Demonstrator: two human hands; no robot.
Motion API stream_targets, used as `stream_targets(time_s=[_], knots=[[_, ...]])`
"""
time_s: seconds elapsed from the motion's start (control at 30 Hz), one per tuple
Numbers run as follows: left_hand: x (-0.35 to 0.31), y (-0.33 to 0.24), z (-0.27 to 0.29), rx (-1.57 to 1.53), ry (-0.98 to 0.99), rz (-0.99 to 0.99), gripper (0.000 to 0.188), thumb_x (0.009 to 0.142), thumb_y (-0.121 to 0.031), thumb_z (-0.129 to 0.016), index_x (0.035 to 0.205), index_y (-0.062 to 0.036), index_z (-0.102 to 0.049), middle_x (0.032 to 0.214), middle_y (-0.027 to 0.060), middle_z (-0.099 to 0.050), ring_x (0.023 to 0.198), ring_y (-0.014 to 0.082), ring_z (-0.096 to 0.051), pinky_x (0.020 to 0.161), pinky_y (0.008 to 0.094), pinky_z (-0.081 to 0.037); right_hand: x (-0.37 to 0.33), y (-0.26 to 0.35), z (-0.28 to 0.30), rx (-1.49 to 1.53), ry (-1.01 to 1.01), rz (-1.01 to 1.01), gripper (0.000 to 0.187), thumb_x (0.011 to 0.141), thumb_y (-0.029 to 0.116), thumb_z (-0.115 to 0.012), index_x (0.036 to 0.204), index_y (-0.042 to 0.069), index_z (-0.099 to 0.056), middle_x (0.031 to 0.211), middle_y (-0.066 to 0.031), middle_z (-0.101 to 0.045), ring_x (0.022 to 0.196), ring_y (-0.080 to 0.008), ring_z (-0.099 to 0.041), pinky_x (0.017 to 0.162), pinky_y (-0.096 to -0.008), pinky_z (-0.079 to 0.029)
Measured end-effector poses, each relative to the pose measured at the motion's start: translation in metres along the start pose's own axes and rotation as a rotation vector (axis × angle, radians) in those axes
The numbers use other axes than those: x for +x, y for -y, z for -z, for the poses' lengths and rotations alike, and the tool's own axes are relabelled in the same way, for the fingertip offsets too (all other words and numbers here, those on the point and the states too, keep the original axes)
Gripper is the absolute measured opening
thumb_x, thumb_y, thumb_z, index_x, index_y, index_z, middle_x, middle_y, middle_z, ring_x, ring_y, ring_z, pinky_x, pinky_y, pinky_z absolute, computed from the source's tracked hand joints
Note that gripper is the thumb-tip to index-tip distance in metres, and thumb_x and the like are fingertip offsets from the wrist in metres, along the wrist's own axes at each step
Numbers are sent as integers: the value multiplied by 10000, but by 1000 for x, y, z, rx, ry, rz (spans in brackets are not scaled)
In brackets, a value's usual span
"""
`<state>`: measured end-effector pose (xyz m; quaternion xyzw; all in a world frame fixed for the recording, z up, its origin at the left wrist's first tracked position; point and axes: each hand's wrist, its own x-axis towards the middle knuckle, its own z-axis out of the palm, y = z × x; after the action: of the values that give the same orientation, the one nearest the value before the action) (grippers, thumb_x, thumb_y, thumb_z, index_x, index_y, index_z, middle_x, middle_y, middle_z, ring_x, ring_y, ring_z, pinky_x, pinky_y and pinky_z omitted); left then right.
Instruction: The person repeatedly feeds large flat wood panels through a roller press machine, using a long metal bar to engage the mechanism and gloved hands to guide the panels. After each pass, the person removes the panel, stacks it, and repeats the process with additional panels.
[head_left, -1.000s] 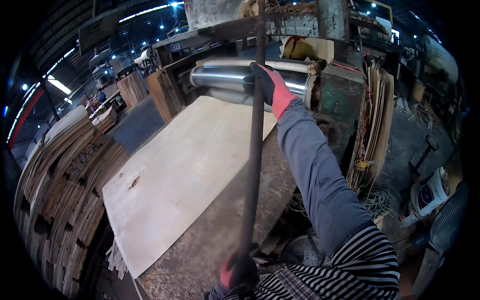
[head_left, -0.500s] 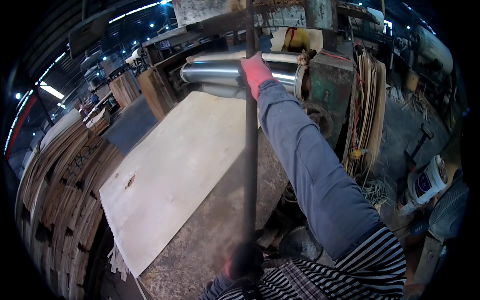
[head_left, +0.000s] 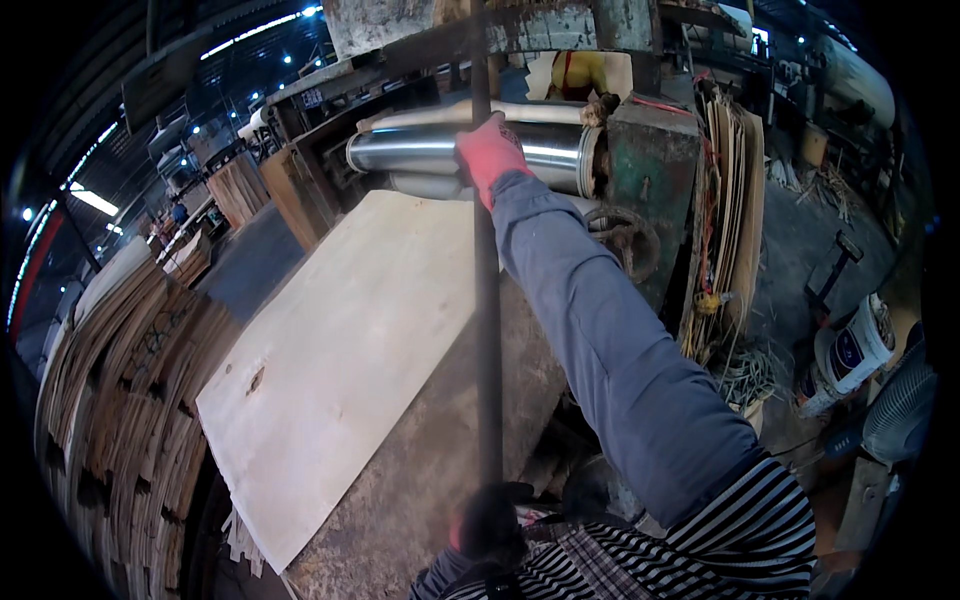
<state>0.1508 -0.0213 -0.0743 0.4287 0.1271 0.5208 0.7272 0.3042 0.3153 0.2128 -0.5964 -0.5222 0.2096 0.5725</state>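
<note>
A long dark bar [head_left: 487,350] runs up the middle of the view. My right hand [head_left: 490,155], in a pink glove, is closed around its upper part, in front of the shiny metal roller [head_left: 415,150]. At the bar's lower end is a dark, blurred mass beside my left hand [head_left: 457,530]. Only a bit of pink glove and a grey sleeve show there; its fingers are hidden. To the left of the bar, a pale wood veneer sheet [head_left: 340,340] with a small knot lies on the worn machine table [head_left: 400,500], its far end near the rollers.
Stacked veneer sheets [head_left: 140,400] stand along the left. A greenish machine housing [head_left: 645,190] and a handwheel [head_left: 635,245] are at the right, with upright veneer strips [head_left: 735,200] beyond. A white bucket [head_left: 855,350] and a fan [head_left: 895,415] stand farther right. Behind the roller, a person in yellow [head_left: 580,75] is partly visible.
The view has swung slightly, so the roller, bar and my right hand appear a little farther left. My right hand stays on the bar, and the veneer sheet looks unmoved.
</note>
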Motion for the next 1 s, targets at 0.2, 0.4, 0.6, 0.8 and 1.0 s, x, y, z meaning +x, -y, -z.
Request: stream_targets(time_s=[0.2, 0.4, 0.6, 0.8, 1.0], knots=[[16, 26, 44, 465, -133, 241, 351, 762, -18, -506, 1112, -19, -477, 721, 31, -511, 545, 78, -458, 463, 192, -370, 14, -40, -14, 55, -33, 0, 560, 744, 157, -533, 1212, -73, -329, 984, -175, -567, 788, -252, -599, 619, -291, -497], [44, 24, 55, 1033, -226, 423, 169, 713, -54, -549, 876, -34, -590, 874, 102, -579, 812, 229, -566, 713, 309, -466, 9, -60, -33, 292, 57, -110, 664, 762, 110, -533, 1316, 24, -178, 648, -83, -523, 454, -164, -505, 415, -288, -430], [44, 55, 108, 1109, -134, 275, 222, 699, -141, -555, 912, -83, -584, 869, 64, -564, 812, 203, -540, 719, 308, -437, 2, -61, -39, 323, 24, -147, 611, 781, 148, -517, 1296, 4, -220, 621, -56, -543, 434, -138, -511, 392, -260, -420], [55, 62, 143, 1472, 280, -249, 285, 783, -105, -536, 1058, -56, -481, 904, 56, -544, 794, 194, -539, 677, 272, -452, 10, -67, -47, 224, 17, -172, 585, 797, 173, -512, 1291, 21, -237, 605, -48, -546, 438, -142, -519, 401, -262, -429], [39, 98, 183, 697, 143, 183, 348, 700, -100, -603, 1028, -58, -496, 892, 68, -557, 787, 196, -561, 674, 272, -460, 23, -77, -61, 253, -26, -192, 343, 740, 106, -568, 1011, 23, -374, 580, -77, -501, 419, -194, -519, 370, -309, -429]])
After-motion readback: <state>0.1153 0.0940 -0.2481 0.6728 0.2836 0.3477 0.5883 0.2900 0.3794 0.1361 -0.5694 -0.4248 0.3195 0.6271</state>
